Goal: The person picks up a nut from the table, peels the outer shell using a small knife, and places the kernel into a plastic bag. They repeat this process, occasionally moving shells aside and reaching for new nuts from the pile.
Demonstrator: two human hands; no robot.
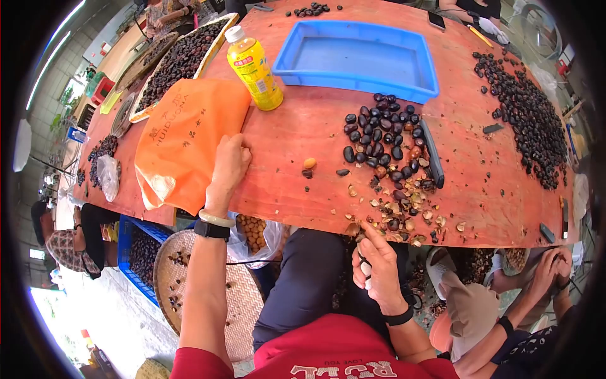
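Well, just off the table's near edge (297,222), our right hand (383,273) grips a small white-and-black object (365,268), near broken shells (409,224). Our left hand (231,162), clenched, rests on the orange bag (183,142) (whether it pinches it, we cannot tell). Beyond the shells lie dark nuts (382,131), then the blue tray (366,57).

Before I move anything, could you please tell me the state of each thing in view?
Bottle: upright, capped.
Blue tray: right way up, lidless.
Orange bag: lying on the table.
Phone: flat, screen dark.
Dark nuts by the tray: heaped, mostly whole.
Shells: broken, scattered.
Left hand: fingers curled at the bag's edge; grip unclear.
Right hand: closed on a small white object.
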